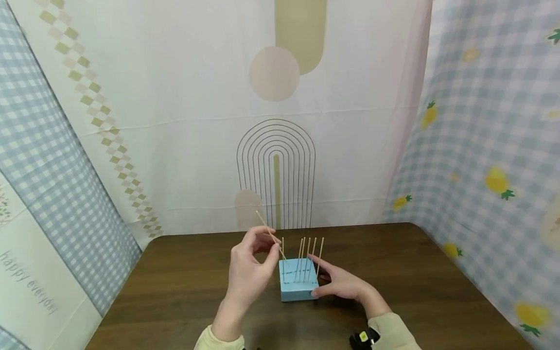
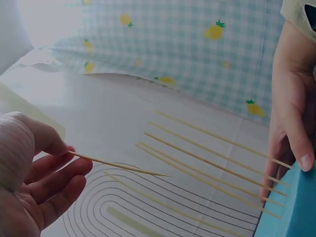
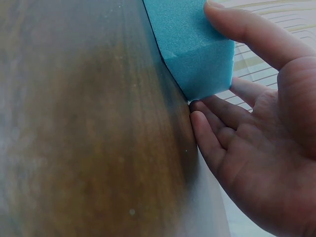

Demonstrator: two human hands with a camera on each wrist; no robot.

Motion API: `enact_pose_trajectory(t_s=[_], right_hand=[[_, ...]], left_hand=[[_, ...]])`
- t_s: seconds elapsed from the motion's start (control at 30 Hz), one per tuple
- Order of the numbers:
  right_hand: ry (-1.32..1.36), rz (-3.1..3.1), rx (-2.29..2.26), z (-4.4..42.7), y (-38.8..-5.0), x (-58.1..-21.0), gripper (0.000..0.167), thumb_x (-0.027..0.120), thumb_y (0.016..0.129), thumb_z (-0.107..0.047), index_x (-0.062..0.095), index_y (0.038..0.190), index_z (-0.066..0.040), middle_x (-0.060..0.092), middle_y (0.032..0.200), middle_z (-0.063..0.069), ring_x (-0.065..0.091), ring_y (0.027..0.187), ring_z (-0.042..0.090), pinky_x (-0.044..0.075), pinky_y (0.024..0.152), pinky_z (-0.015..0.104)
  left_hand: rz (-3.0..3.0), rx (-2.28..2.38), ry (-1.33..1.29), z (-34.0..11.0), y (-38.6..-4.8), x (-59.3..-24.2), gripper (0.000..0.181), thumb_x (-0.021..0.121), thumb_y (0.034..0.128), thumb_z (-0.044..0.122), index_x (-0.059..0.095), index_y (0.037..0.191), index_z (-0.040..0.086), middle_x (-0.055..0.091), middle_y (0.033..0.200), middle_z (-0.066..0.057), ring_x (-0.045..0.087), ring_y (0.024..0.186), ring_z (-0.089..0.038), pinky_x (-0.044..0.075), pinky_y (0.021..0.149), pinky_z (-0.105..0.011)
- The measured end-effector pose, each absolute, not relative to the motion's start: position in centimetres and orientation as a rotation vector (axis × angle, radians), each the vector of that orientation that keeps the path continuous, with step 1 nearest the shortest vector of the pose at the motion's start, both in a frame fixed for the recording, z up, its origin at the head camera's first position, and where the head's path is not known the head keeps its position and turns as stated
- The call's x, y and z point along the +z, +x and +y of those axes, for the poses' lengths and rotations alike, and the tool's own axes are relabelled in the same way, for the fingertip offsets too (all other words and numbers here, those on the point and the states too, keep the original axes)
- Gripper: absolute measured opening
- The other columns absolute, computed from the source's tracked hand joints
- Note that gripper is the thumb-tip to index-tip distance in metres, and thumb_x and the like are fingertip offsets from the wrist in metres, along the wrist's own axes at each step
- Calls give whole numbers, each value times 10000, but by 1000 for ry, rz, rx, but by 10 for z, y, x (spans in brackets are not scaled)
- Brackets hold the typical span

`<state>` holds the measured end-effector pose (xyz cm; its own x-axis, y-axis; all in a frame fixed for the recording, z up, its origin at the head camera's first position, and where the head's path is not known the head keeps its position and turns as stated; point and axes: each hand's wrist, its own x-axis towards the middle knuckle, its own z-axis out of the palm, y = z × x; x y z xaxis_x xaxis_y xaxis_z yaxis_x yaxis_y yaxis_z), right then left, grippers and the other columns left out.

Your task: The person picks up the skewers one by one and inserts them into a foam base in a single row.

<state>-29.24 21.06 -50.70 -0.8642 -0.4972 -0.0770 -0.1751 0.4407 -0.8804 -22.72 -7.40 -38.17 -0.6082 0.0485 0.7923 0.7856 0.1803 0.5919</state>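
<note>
My left hand (image 1: 251,272) pinches a thin wooden skewer (image 2: 118,165) between thumb and fingers. The skewer slants, its pointed end toward a light blue foam block (image 1: 298,295). In the left wrist view that tip stands apart from the block. Several other skewers (image 2: 215,164) stick up out of the block's top, most of them toward its right side. My right hand (image 1: 343,283) grips the block at its right side, the thumb on the near face. In the right wrist view, the fingers lie along the side of the foam, low by the tabletop.
The block sits on a dark brown wooden table (image 1: 183,291). Behind the table hangs a pale patterned cloth (image 1: 197,160), with checked cloths (image 1: 472,146) at both sides. A black strap (image 1: 364,338) is on the right wrist.
</note>
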Motion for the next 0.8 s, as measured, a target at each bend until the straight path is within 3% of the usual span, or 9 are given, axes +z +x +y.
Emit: enact_pose_trajectory(t_s=[0.37, 0.5, 0.8], right_hand=[[-554, 2373, -1391, 210, -292, -507, 1021, 843, 907, -306, 237, 1719, -184, 276, 1716, 238, 417, 1492, 461, 359, 1198, 610], [-543, 2372, -1384, 211, -292, -509, 1021, 843, 909, -319, 236, 1719, -188, 280, 1717, 231, 414, 1497, 450, 361, 1202, 598], [-558, 2354, -1400, 210, -292, -508, 1017, 841, 915, -307, 231, 1719, -179, 268, 1726, 218, 364, 1532, 431, 349, 1213, 585]], left_hand=[[-1931, -1486, -804, -65, -242, -372, 51, 742, 1015, 88, 725, 1035, 131, 747, 915, 30, 690, 779, -131, 595, 712, -312], [-1947, -1444, -803, -62, -247, -375, 49, 773, 998, 102, 769, 1005, 151, 750, 928, 89, 691, 791, -108, 595, 710, -300], [-1933, -1400, -864, -59, -250, -383, 172, 802, 940, 2, 782, 1065, 119, 755, 934, 60, 693, 781, -96, 606, 659, -317]])
